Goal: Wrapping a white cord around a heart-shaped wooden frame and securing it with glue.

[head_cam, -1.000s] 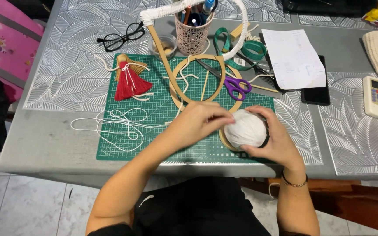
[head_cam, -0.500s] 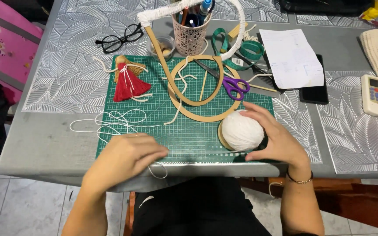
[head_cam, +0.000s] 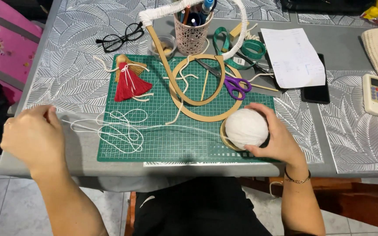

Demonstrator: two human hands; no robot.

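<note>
Two hands apart: right hand (head_cam: 281, 135) cups yarn ball (head_cam: 246, 128), left hand (head_cam: 33, 137) pinches its strand (head_cam: 123, 126).

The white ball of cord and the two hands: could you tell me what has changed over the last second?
The left hand let go of the white ball of cord and swung out to the left table edge, drawing a strand out across the green cutting mat. The right hand stayed cupped on the ball, which kept its place. The red doll, hoops and scissors are unmoved.
</note>
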